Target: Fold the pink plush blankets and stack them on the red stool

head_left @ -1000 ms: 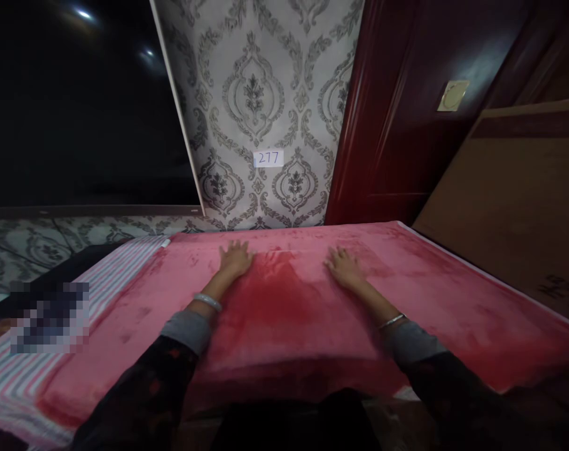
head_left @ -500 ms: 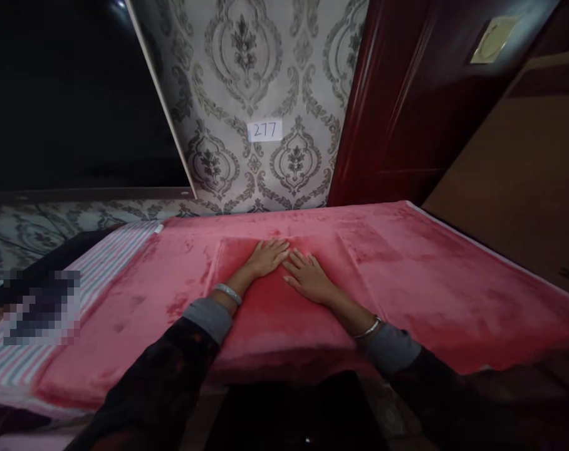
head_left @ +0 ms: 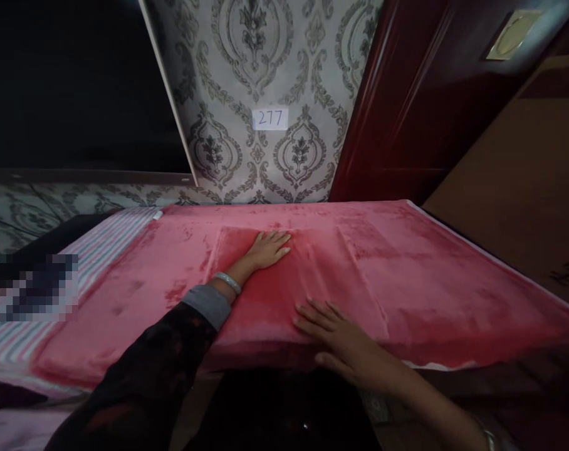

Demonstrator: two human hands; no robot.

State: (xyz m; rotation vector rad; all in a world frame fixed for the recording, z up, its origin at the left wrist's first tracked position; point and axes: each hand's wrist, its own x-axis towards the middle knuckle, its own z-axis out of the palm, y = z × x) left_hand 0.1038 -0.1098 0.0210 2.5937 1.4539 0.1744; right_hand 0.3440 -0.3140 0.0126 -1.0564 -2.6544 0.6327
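A pink plush cloth (head_left: 420, 269) covers the table in front of me. In its middle, a darker red rectangular panel of plush (head_left: 270, 300) shows straight edges; whether it is a separate folded piece I cannot tell. My left hand (head_left: 268, 249) lies flat on the panel's far part, fingers spread. My right hand (head_left: 345, 341) is open over the near edge of the panel, palm down, fingers pointing forward and left. Faint streaks run through the pile between the two hands.
A striped cloth (head_left: 96, 247) borders the pink plush on the left, with a blurred-out dark object (head_left: 40, 288) on it. Behind are a large dark screen (head_left: 78, 88), patterned wallpaper with a paper label (head_left: 270, 119), and a dark red door frame (head_left: 383, 125). A brown board (head_left: 524, 169) leans at right.
My right hand has slid back toward me and to the right, away from my left hand. My left hand stays in place on the panel. The camera view has shifted slightly.
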